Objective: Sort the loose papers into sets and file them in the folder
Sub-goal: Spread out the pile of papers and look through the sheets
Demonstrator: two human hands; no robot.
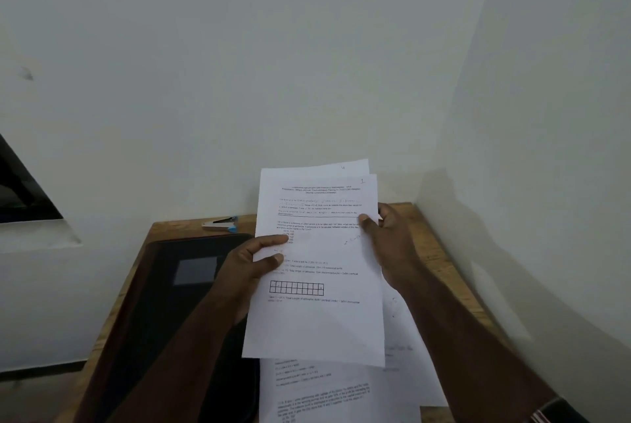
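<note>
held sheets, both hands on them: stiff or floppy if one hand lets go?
Probably floppy: the held sheets are thin paper, gripped at both side edges by the left hand and the right hand. Likely to slide apart too, since a rear sheet already pokes out at the top. Light, so one hand can probably carry them.

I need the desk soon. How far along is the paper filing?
Early. Both the left hand and right hand hold up a few white printed sheets. More loose white papers lie on the wooden table. The black folder lies closed; the blue-and-silver stapler sits untouched.
</note>
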